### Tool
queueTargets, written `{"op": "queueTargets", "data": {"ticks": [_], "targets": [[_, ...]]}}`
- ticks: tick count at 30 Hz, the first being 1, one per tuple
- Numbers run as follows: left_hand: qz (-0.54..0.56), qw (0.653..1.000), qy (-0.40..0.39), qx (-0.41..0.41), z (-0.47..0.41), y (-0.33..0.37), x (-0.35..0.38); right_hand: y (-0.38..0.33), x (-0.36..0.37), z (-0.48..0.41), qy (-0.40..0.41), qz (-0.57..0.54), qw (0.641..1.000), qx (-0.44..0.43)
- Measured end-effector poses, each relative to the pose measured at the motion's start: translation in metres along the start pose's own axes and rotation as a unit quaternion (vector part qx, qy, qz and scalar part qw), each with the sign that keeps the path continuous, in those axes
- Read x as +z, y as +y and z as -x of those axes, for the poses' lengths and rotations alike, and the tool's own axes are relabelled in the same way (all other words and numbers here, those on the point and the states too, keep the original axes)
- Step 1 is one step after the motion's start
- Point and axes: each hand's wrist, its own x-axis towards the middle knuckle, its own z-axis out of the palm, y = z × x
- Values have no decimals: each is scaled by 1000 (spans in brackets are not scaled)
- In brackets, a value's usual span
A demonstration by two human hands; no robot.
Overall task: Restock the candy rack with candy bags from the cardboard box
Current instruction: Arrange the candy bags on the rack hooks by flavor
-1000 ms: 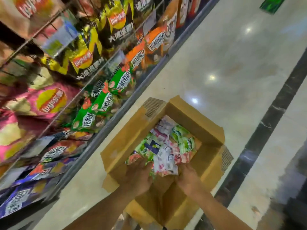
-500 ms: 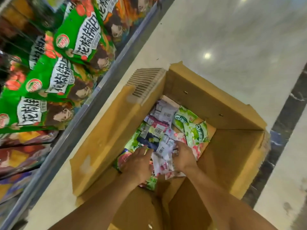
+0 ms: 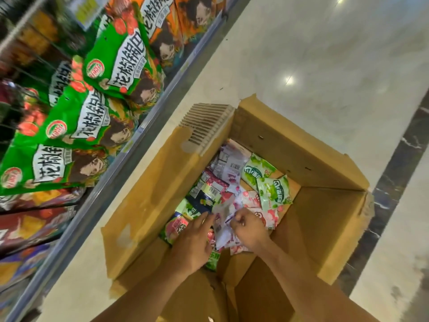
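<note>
Candy bags [image 3: 232,189] lie under both hands in the box. The right hand [image 3: 249,228] has its fingers curled in, pinching a pale bag [image 3: 221,220] at the near end of the heap. The left hand [image 3: 195,242] lies flat just beside it, fingers fairly straight, resting on the bags below. The heap runs along the left wall of the box [image 3: 148,205], from about its middle up to the far left corner, with two green bags [image 3: 274,194] toward the far wall; the right part of the box bottom is bare cardboard. The box stands open on the floor [image 3: 313,66] just beside the rack [image 3: 141,133], whose shelves hold big green packs [image 3: 76,126]. The step in hand looks like gathering bags to lift out. To do it well, I would let the left hand hold the neighbours down so only the pinched bag comes free, take each bag by an edge seam rather than its middle, stack several the same way up, and lift clear of the flaps before turning to the rack.
</note>
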Motion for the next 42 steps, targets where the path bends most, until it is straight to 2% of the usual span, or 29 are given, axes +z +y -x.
{"op": "queueTargets", "data": {"ticks": [3,6,9,12,14,16,17,20,23,27,29,32,36,38,40,42], "targets": [[21,1000,-3,11,10,8,-8,-13,-11,26,-12,-167,983,77],[94,995,-1,34,19,19,-17,-25,-30,48,-67,-296,940,156],[229,973,15,20,25,32,-24,-30,-44,58,-123,-331,921,165],[314,948,16,-50,22,33,-27,-24,-59,45,-100,-294,939,149],[379,919,21,-103,15,33,-27,-11,-66,24,-36,-220,966,132],[439,883,28,-162,6,29,-23,8,-76,1,19,-50,993,103],[474,861,29,-181,1,26,-20,15,-82,-10,34,36,995,85],[569,794,11,-215,-15,15,-9,30,-101,-43,57,219,974,31],[622,750,-5,-225,-26,17,-7,37,-112,-74,50,361,931,-25],[640,732,4,-233,-38,14,-2,44,-108,-91,51,464,884,-32],[625,749,10,-220,-37,16,-3,40,-107,-90,67,513,856,-14],[624,748,20,-224,-28,26,-14,30,-113,-83,55,567,822,12],[663,717,36,-211,-10,39,-50,16,-138,-50,56,536,843,-5],[664,720,41,-196,-2,42,-65,6,-150,-26,60,503,862,-30],[667,720,20,-192,13,52,-88,-10,-159,4,69,398,914,-32],[678,714,18,-176,33,74,-121,-32,-167,38,62,236,969,-32]]}}
